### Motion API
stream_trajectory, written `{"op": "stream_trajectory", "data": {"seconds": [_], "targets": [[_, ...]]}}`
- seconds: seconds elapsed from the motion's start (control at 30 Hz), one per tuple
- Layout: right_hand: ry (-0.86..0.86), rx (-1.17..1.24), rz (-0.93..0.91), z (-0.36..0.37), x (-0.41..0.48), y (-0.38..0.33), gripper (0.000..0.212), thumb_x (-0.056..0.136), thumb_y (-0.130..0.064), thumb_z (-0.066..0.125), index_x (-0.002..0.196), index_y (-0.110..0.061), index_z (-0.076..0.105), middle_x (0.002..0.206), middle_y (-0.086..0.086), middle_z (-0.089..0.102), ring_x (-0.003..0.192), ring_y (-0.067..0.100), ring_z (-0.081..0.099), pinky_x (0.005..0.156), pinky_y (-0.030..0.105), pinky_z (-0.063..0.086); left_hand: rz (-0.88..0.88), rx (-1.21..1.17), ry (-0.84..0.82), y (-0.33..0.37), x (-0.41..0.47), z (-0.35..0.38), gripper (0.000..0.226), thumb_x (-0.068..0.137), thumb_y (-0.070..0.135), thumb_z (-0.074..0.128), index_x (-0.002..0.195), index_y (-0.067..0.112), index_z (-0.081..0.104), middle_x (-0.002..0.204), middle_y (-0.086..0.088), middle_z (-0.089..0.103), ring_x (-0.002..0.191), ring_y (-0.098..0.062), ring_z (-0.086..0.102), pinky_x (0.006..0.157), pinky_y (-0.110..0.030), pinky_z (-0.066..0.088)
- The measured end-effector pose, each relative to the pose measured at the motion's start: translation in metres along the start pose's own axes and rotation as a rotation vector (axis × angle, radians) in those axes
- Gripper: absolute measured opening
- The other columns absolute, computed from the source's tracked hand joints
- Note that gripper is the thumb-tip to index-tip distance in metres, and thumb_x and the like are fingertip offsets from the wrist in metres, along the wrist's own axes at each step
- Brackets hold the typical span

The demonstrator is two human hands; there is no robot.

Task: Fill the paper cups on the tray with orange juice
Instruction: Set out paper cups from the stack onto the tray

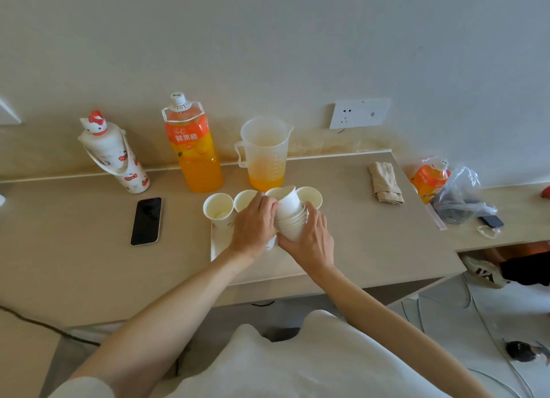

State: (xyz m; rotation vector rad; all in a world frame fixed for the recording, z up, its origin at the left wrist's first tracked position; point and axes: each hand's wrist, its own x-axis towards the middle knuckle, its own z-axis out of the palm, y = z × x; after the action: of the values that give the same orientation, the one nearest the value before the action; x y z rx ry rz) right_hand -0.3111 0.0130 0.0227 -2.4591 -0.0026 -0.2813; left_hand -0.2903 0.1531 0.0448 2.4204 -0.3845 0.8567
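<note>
Tray (pixel 218 244): mostly under left hand (pixel 253 222), right hand (pixel 309 237) and cup stack (pixel 290 216); one corner shows.
Third cup (pixel 272 191): only a rim behind that stack.
Red object (pixel 546 191): cropped at right edge, unidentifiable.

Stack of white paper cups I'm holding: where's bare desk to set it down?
Widest bare desk lies right of the stack of white paper cups, bordered by the folded beige cloth and front edge. A narrower strip runs between the black phone and white tray. Crowded: behind the tray, by the clear plastic jug and orange juice bottle.

Left grip (pixel 253 225), right grip (pixel 312 238) hold cup stack (pixel 290 214); tray (pixel 218 244) beneath.
</note>
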Motion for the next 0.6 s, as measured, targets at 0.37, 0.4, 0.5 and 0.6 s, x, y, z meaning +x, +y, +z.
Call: {"op": "stream_trajectory", "data": {"seconds": [0.37,0.4,0.5,0.6], "targets": [[-0.156,0.036,-0.096,0.03,-0.033,0.0,0.094,0.07,-0.049,0.076,0.14,-0.018,0.021,0.122,0.009,0.053,0.111,0.029,0.055,0.069,0.042,0.053,-0.193,0.096,0.044,-0.076,-0.061,-0.051,0.009,0.098,0.021,0.034,0.093,0.016,0.04,0.086,-0.013,0.056,0.065,-0.026,0.052,0.047,-0.028,0.036],[-0.167,0.044,-0.106,0.032,-0.035,-0.002,0.093,0.07,-0.049,0.076,0.139,-0.022,0.019,0.122,0.01,0.053,0.111,0.029,0.055,0.071,0.043,0.054,-0.176,0.126,0.024,-0.081,-0.069,-0.054,0.009,0.097,0.021,0.036,0.094,0.015,0.041,0.086,-0.013,0.056,0.065,-0.027,0.053,0.046,-0.028,0.038],[-0.172,0.052,-0.13,0.035,-0.038,-0.001,0.094,0.07,-0.05,0.077,0.139,-0.023,0.018,0.121,0.011,0.054,0.109,0.029,0.055,0.071,0.044,0.055,-0.121,0.194,-0.076,-0.089,-0.088,-0.056,0.009,0.095,0.021,0.041,0.092,0.014,0.045,0.085,-0.013,0.057,0.063,-0.028,0.056,0.043,-0.031,0.043],[-0.191,0.061,-0.147,0.036,-0.041,0.0,0.095,0.071,-0.049,0.078,0.139,-0.023,0.018,0.123,0.011,0.053,0.11,0.029,0.055,0.072,0.044,0.055,-0.106,0.253,-0.195,-0.093,-0.102,-0.052,0.013,0.09,0.017,0.045,0.088,0.008,0.054,0.084,-0.01,0.056,0.059,-0.028,0.056,0.041,-0.03,0.041]]}}
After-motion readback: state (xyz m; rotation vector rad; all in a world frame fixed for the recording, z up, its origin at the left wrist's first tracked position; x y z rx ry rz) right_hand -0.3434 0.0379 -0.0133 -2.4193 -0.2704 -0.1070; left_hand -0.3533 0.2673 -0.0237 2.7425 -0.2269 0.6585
